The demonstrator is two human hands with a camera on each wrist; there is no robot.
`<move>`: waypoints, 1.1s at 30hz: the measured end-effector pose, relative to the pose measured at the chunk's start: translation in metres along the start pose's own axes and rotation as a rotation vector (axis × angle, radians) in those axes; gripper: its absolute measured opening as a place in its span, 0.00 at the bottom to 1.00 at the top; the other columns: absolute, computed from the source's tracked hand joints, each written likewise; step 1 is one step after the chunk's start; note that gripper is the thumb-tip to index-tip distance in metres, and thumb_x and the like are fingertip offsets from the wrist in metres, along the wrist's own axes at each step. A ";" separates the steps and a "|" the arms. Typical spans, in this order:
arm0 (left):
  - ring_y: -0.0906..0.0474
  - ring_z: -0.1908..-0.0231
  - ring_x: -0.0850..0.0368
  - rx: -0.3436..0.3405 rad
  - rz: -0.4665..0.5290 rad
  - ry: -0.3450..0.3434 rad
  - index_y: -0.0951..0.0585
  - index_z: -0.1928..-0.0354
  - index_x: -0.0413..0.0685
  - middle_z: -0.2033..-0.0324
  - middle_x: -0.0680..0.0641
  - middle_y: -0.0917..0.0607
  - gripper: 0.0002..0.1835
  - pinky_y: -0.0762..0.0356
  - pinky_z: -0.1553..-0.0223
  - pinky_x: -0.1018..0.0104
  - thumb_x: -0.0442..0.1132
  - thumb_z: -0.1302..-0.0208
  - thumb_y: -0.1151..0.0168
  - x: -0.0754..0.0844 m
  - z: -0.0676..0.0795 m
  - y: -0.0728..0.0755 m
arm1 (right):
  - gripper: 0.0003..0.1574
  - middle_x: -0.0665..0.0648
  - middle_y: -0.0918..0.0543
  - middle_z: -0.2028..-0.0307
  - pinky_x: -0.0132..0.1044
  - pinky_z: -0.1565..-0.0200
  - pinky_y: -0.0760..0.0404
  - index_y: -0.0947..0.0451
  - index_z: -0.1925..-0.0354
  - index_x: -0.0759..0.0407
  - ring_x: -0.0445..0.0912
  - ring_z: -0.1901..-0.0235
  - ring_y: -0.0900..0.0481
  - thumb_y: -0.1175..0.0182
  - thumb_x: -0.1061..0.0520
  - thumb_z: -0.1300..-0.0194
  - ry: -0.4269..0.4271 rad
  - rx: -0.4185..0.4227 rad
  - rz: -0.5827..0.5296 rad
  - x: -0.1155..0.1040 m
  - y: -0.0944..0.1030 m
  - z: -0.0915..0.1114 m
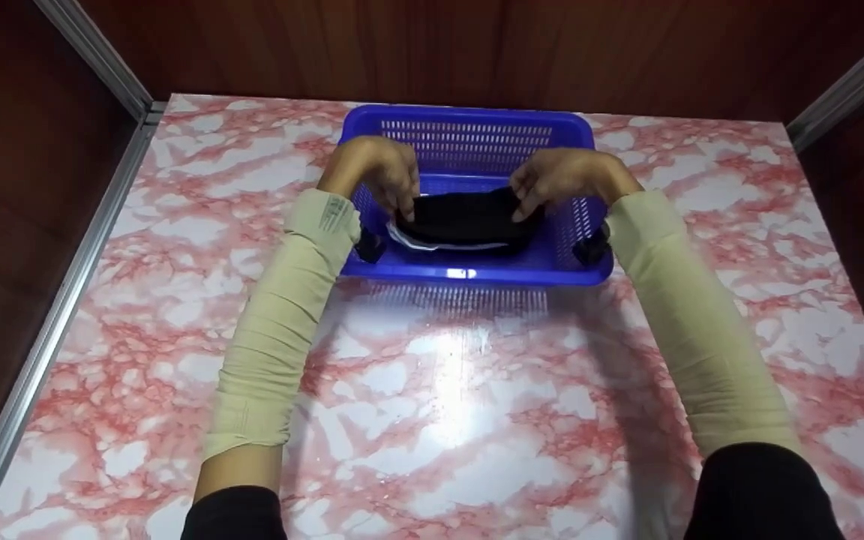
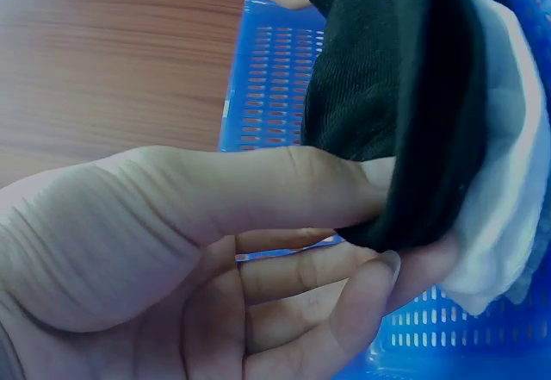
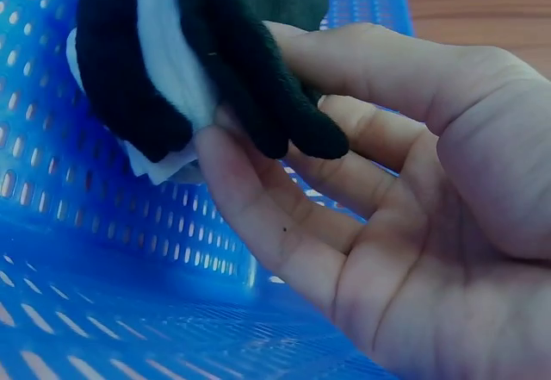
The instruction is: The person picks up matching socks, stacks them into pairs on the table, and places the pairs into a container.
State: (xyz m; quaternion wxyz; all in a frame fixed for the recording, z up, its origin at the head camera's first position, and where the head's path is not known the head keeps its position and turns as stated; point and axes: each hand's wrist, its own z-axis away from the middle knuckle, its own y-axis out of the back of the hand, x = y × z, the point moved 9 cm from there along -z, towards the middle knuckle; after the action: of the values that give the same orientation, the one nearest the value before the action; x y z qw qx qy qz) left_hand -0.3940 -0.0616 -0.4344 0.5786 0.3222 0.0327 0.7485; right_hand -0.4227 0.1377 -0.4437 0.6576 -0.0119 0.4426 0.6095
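Observation:
A folded black cloth (image 1: 469,217) with a soft, finely ribbed weave is held inside a blue plastic basket (image 1: 469,277). My left hand (image 1: 391,178) pinches its left end; in the left wrist view the thumb lies on one side of the black cloth (image 2: 370,70) and fingers on the other. At the opposite end, my right hand (image 1: 558,180) grips the cloth between thumb and fingers. White folded cloth (image 2: 508,121) lies against the black layers toward the near side. The right wrist view shows a white layer (image 3: 172,44) between black folds (image 3: 250,61).
Perforated walls (image 1: 469,146) of the basket surround both hands. The basket stands near the back of a red-and-white marbled table (image 1: 432,420). Behind it rises a dark wood panel (image 1: 432,49), and metal-edged panels flank both sides.

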 end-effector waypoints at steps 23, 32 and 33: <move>0.18 0.73 0.69 0.028 -0.165 0.055 0.21 0.59 0.46 0.77 0.58 0.15 0.09 0.16 0.62 0.78 0.38 0.32 0.29 -0.008 0.001 0.006 | 0.19 0.46 0.23 0.70 0.31 0.66 0.19 0.24 0.63 0.58 0.39 0.71 0.23 0.24 0.50 0.37 0.006 0.092 0.162 -0.010 0.003 -0.001; 0.19 0.71 0.70 0.020 -0.165 0.032 0.24 0.60 0.48 0.79 0.59 0.15 0.11 0.20 0.63 0.79 0.41 0.31 0.30 -0.013 -0.004 0.005 | 0.20 0.46 0.21 0.70 0.33 0.67 0.18 0.24 0.64 0.57 0.39 0.72 0.23 0.22 0.49 0.39 0.000 0.104 0.131 -0.005 0.000 -0.004; 0.20 0.72 0.70 0.013 -0.153 0.032 0.24 0.60 0.48 0.79 0.60 0.16 0.11 0.20 0.63 0.79 0.41 0.31 0.30 -0.013 -0.004 0.005 | 0.20 0.45 0.21 0.70 0.33 0.67 0.18 0.24 0.64 0.57 0.39 0.72 0.23 0.22 0.49 0.39 -0.001 0.100 0.125 -0.005 0.000 -0.004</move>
State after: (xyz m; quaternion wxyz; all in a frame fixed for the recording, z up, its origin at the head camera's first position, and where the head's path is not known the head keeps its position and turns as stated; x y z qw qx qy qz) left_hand -0.3985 -0.0732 -0.4411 0.6315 0.3105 0.0713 0.7069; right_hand -0.4240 0.1319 -0.4434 0.6183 0.0489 0.4718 0.6266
